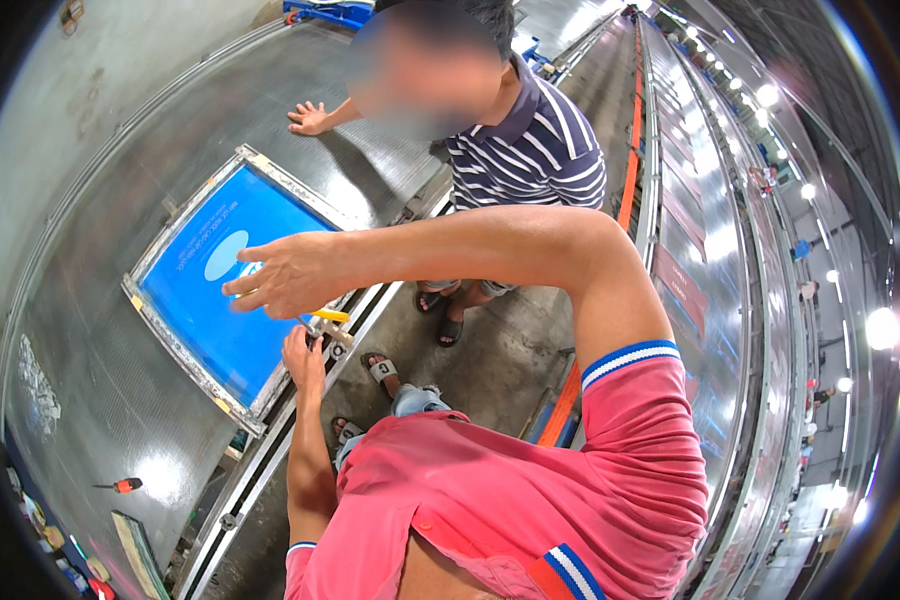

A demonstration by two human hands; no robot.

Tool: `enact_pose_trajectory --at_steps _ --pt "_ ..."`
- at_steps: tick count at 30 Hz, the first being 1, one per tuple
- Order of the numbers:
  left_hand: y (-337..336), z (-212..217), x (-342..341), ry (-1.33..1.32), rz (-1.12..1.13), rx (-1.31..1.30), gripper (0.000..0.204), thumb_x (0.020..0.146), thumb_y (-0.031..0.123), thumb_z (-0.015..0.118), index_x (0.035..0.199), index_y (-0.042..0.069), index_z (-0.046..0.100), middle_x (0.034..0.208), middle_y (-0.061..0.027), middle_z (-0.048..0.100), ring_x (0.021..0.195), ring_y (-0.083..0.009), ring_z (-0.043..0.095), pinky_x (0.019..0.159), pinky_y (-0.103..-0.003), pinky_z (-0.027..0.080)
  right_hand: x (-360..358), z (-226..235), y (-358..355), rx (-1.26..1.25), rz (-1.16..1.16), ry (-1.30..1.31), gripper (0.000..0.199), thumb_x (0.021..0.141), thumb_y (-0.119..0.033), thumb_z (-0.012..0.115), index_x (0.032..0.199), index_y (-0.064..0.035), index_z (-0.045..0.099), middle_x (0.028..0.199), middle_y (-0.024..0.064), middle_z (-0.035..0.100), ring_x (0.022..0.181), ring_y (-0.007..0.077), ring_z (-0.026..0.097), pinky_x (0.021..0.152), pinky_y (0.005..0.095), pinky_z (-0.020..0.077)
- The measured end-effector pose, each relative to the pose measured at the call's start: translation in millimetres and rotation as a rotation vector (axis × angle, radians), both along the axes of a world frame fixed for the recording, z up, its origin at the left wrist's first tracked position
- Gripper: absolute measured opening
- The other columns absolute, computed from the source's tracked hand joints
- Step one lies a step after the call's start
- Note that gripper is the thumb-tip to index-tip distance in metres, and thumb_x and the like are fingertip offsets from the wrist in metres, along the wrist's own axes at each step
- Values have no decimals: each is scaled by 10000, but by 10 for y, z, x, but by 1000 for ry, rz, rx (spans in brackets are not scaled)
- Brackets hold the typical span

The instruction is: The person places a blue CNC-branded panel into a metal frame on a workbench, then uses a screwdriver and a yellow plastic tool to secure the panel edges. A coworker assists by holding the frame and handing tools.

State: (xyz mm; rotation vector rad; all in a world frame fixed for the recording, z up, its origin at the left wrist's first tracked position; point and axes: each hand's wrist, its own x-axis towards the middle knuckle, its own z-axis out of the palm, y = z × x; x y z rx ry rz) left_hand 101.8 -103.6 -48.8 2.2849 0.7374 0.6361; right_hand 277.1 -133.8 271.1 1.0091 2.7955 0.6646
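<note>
The right hand is held out over the lower right part of the blue screen, its fingers spread and slightly bent, the fingertips pointing left toward the pale oval in the mesh. Nothing is gripped in it; whether the fingertips touch the mesh cannot be told. The left hand is set lower, at the frame's right edge, with its fingers curled about a small yellow clamp on that edge; how firmly it is closed cannot be seen.

The screen is stretched in a metal frame, which lies tilted on a long grey table. A steel rail runs along the table's near side, just beside the frame.

Across the rail a second person in a striped shirt is seen standing, one open hand laid flat on the table beyond the frame. A small red-handled tool lies on the table well apart from the frame, toward the lower left.
</note>
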Motion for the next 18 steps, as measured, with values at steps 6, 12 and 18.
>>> enact_pose_trajectory --at_steps 6,12,18 --pt "30 54 -5 -26 0 1 382 790 39 806 1126 -20 634 1157 -171 661 1084 -397 594 929 -479 457 -209 -7 -68 -382 -589 203 189 891 -294 726 827 -124 782 797 48 740 791 254 739 605 378 560" --pt "23 68 12 -25 -14 9 383 796 45 811 1130 -26 638 1153 -171 663 1094 -396 592 931 -487 454 -52 -107 -110 -395 -909 543 216 860 -274 728 813 -64 753 703 102 716 626 293 713 481 443 511" --pt "41 57 34 21 -31 -13 392 782 32 794 1137 -28 639 1162 -185 660 1075 -411 584 938 -491 444 -312 -163 -187 -261 -810 667 202 837 -175 727 899 -4 638 659 92 661 582 302 688 478 455 517"
